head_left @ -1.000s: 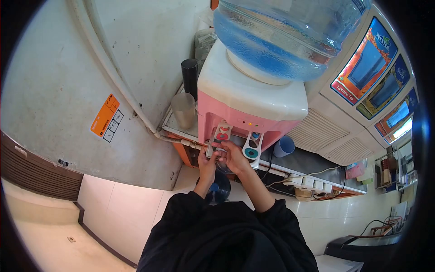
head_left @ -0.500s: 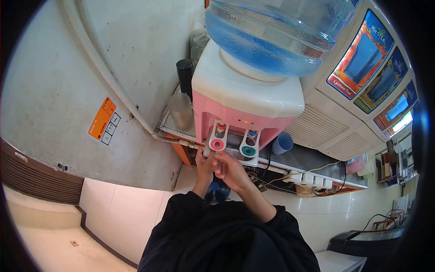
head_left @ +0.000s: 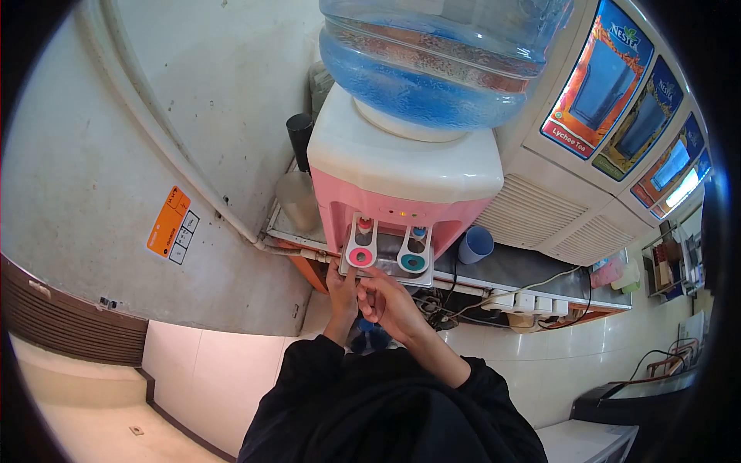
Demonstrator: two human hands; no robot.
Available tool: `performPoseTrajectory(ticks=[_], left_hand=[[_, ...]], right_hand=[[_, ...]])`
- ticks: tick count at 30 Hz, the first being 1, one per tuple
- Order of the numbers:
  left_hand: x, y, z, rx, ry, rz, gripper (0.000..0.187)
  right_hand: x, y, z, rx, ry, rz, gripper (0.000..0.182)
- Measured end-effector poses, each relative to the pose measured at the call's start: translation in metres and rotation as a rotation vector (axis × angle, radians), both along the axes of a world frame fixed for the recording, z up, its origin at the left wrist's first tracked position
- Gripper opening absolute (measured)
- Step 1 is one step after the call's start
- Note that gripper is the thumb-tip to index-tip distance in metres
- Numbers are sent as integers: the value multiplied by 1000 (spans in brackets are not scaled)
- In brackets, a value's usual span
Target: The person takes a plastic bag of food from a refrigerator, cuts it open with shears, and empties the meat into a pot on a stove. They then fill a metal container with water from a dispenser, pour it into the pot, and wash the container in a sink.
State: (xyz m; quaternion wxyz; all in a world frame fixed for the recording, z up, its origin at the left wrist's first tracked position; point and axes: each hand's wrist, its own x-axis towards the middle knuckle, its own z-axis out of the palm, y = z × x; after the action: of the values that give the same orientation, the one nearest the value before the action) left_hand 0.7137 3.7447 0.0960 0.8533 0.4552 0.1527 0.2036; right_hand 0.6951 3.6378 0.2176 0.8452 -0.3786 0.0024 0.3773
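A pink and white water dispenser stands in front of me with a large blue water bottle upside down on top. It has a red-ringed tap lever and a green-ringed tap lever above a metal drip tray. At the tray's front left corner is my left hand, fingers pointing up and close together. My right hand is beside it, its fingers curled inward and its fingertips near the left hand. Whatever the fingers hold, if anything, is too small or hidden to make out.
A blue cup stands right of the dispenser, beside a drink machine. On the left are a black tumbler and a translucent container. Cables and a power strip run along the counter front. A pipe crosses the left wall panel.
The view has shifted, so the dispenser appears further left and slightly lower. Both hands remain close together at the tray's front left corner, with little change in their pose.
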Motion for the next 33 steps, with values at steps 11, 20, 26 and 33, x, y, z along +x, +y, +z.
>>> performPoseTrajectory(ticks=[11,20,26,33], left_hand=[[-9,1,18,-75,98,-30,17],[-2,-1,11,128,25,15,17],[-1,-6,10,-12,22,27,18],[1,-2,0,-1,30,14,17]], right_hand=[[-6,-4,14,-3,-65,33,36],[-12,-17,-24,-85,-127,88,27],[-10,-73,-74,-413,-282,0,27],[1,-97,-99,-270,-100,-380,41]])
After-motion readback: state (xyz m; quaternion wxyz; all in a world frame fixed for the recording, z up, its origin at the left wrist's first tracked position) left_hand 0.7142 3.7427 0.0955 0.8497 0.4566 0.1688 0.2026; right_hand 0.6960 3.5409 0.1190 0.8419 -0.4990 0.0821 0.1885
